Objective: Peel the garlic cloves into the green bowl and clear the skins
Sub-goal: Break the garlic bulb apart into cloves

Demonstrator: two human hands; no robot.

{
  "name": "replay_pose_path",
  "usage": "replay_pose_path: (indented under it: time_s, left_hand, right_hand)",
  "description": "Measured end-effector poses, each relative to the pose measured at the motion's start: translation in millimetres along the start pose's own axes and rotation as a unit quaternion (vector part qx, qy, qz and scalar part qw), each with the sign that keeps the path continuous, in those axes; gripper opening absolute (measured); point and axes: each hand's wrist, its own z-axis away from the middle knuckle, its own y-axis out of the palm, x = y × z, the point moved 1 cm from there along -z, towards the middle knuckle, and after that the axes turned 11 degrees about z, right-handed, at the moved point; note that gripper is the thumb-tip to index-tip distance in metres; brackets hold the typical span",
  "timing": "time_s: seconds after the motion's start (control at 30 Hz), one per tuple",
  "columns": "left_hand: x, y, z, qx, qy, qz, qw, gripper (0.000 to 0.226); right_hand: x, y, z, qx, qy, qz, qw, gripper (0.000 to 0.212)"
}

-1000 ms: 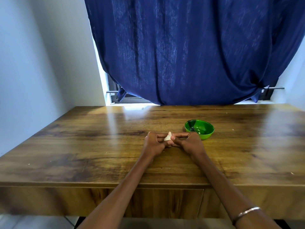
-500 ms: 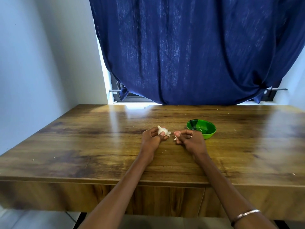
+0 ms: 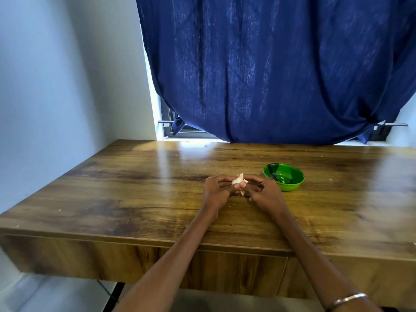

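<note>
A white garlic clove (image 3: pixel 239 179) with loose skin sits between both hands over the middle of the wooden table (image 3: pixel 126 194). My left hand (image 3: pixel 215 192) grips the clove from the left with curled fingers. My right hand (image 3: pixel 263 194) meets it from the right, its fingertips pinching at the clove's skin. Small white skin scraps (image 3: pixel 243 193) hang or lie just below the fingers. The green bowl (image 3: pixel 284 176) stands on the table just right of my right hand, with a pale piece and a dark object inside it.
A dark blue curtain (image 3: pixel 270 75) hangs over the window behind the table's far edge. A pale wall (image 3: pixel 56 86) closes the left side. Tiny white flecks (image 3: pixel 59 209) dot the tabletop. The table's front edge runs just below my forearms.
The hands were together, drew apart half a second ago with the clove in the left hand, and have now come together again on the clove. The camera view has shifted slightly.
</note>
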Motion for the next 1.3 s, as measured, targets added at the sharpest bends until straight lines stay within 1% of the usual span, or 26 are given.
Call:
replay_pose_path:
  time_s: [0.07, 0.17, 0.3, 0.43, 0.53, 0.57, 0.63, 0.67, 0.7, 0.73, 0.77, 0.8, 0.83, 0.87, 0.9, 0.97, 1.03, 1.07, 1.1, 1.17, 1.3]
  left_hand:
    - [-1.2, -0.5, 1.4, 0.006, -0.013, 0.035, 0.999, 0.034]
    - [-2.0, -1.8, 1.5, 0.007, -0.046, 0.075, 0.996, 0.031]
    - [-3.9, -1.9, 1.3, -0.004, -0.078, 0.132, 0.988, 0.025]
    - [-4.4, -1.9, 1.0, -0.018, -0.084, 0.161, 0.983, 0.023]
    - [-1.1, -2.6, -1.6, -0.037, -0.078, 0.147, 0.985, 0.019]
    - [-0.1, -2.9, -2.3, -0.046, -0.074, 0.152, 0.985, 0.018]
    - [1.7, -4.9, -3.8, -0.087, -0.053, 0.143, 0.984, 0.017]
    - [2.6, -6.2, -3.7, -0.108, -0.038, 0.120, 0.986, 0.016]
    - [4.1, -7.4, -4.3, -0.120, -0.016, 0.074, 0.990, 0.017]
    - [3.1, -7.4, -3.2, -0.120, 0.015, -0.007, 0.993, 0.024]
    - [1.9, -6.0, -1.3, -0.102, 0.041, -0.096, 0.989, 0.037]
    - [1.5, -4.0, 0.1, -0.071, 0.062, -0.163, 0.982, 0.055]
    - [0.4, -1.7, -0.1, -0.043, 0.068, -0.198, 0.977, 0.070]
    - [-0.9, -0.3, -0.2, -0.021, 0.067, -0.210, 0.975, 0.079]
    - [-2.5, 0.9, 0.5, -0.001, 0.070, -0.206, 0.976, 0.083]
    - [-3.5, 3.0, 1.9, 0.051, 0.067, -0.166, 0.982, 0.078]
    - [-2.2, 6.1, 3.7, 0.103, 0.070, -0.127, 0.984, 0.066]
    - [-3.0, 7.7, 5.9, 0.114, 0.082, -0.131, 0.981, 0.059]
    - [-2.8, 8.1, 6.4, 0.109, 0.094, -0.141, 0.980, 0.051]
    - [-2.8, 6.7, 5.0, 0.076, 0.113, -0.153, 0.979, 0.041]
    - [-2.7, 4.8, 3.7, 0.045, 0.128, -0.137, 0.981, 0.035]
  right_hand:
    - [-0.2, -1.1, 0.3, 0.001, -0.004, -0.010, 1.000, 0.031]
    - [-2.0, -3.9, 2.0, 0.001, -0.001, -0.040, 0.999, 0.027]
    - [-1.8, -4.5, 3.4, 0.000, 0.022, -0.080, 0.997, 0.026]
    - [-1.7, -3.9, 3.6, 0.007, 0.046, -0.125, 0.991, 0.026]
    - [-3.4, -3.1, 2.8, 0.009, 0.067, -0.148, 0.987, 0.027]
    - [-3.7, -3.2, 2.5, 0.007, 0.074, -0.159, 0.984, 0.028]
    - [-6.0, -3.1, 0.4, -0.004, 0.093, -0.183, 0.979, 0.028]
    - [-8.3, -3.0, -0.6, -0.009, 0.105, -0.195, 0.975, 0.028]
    - [-10.1, -2.7, -1.4, -0.009, 0.114, -0.199, 0.973, 0.028]
    - [-11.6, -2.2, -2.0, -0.007, 0.117, -0.194, 0.974, 0.029]
    - [-12.7, -1.4, -2.3, -0.003, 0.117, -0.178, 0.977, 0.031]
    - [-12.0, -0.9, -2.1, 0.001, 0.114, -0.159, 0.981, 0.032]
    - [-11.8, -0.4, -2.1, 0.001, 0.112, -0.144, 0.983, 0.035]
    - [-10.5, -0.6, -1.9, -0.001, 0.118, -0.139, 0.983, 0.036]
    - [-9.1, -0.8, -1.4, -0.004, 0.119, -0.141, 0.983, 0.035]
    - [-6.2, -2.2, 0.5, -0.011, 0.117, -0.150, 0.982, 0.031]
    - [-3.4, -3.7, 2.1, -0.014, 0.110, -0.143, 0.984, 0.027]
    - [-2.3, -4.5, 2.7, -0.013, 0.104, -0.139, 0.985, 0.025]
    - [-1.7, -5.1, 3.0, -0.008, 0.100, -0.135, 0.986, 0.025]
    - [-1.6, -5.5, 3.2, -0.003, 0.092, -0.128, 0.988, 0.027]
    - [0.6, -5.7, 3.5, 0.000, 0.080, -0.097, 0.992, 0.023]
